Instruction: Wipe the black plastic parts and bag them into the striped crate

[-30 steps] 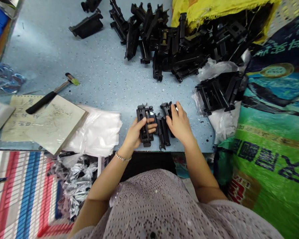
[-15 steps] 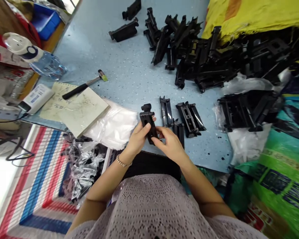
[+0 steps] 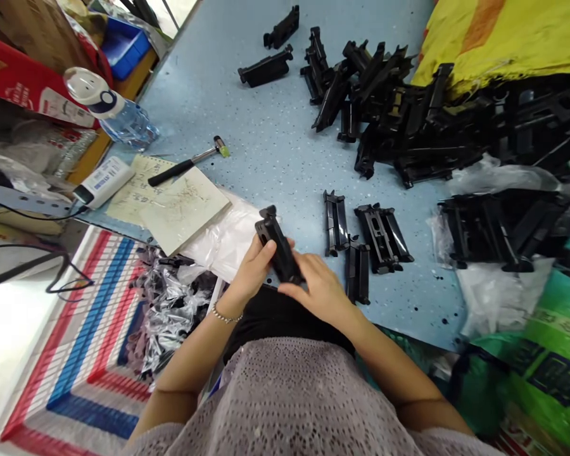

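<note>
While person's left hand point(image 3: 249, 269) is gripping black part point(image 3: 281, 250) between thumb and fingers, right hand point(image 3: 322, 288) is cupping lower end, thumb and fingers parted, firmness of hold not showing. Part is slanting between hands, long axis running from upper left toward right palm. Nearest loose part point(image 3: 358, 272) is lying on table point(image 3: 266, 142), just right of right hand.

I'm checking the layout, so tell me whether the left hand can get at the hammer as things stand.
Probably not without letting go: the left hand holds a black part, though nothing covers the hammer.
</note>
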Motion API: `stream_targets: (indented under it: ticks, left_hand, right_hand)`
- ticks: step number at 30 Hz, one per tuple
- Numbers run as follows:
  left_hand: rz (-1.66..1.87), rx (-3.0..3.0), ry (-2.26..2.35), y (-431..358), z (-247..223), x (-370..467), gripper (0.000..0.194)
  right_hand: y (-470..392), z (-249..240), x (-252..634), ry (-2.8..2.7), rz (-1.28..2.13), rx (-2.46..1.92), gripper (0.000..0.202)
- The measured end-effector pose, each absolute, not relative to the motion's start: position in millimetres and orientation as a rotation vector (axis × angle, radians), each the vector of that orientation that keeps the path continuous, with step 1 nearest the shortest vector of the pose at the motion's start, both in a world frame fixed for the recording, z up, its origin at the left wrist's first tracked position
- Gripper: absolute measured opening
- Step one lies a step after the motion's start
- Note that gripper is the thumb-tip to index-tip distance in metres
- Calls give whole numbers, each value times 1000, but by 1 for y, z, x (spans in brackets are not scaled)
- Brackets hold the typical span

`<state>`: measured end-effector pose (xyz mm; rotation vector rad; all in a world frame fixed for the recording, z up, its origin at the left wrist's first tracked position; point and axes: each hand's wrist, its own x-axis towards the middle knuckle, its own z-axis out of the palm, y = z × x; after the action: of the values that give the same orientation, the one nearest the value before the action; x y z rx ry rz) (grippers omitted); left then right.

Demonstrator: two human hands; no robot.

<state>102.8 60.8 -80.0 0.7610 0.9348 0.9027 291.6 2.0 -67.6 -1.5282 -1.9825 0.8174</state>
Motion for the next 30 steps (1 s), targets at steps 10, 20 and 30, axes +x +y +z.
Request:
stream_targets:
  ticks: [10, 20, 30]
  left_hand:
    - [240, 995, 848, 65, -59, 64, 42]
    - [707, 1696, 1513, 86, -108, 62, 16]
    - [828, 1272, 1379, 97, -100, 40, 21]
  right_hand:
    - [13, -41, 321, -2187, 1059, -1217, 32]
    - [14, -84, 314, -624, 1630, -1253, 28]
    - [58, -89, 237, -348, 1938, -873, 22]
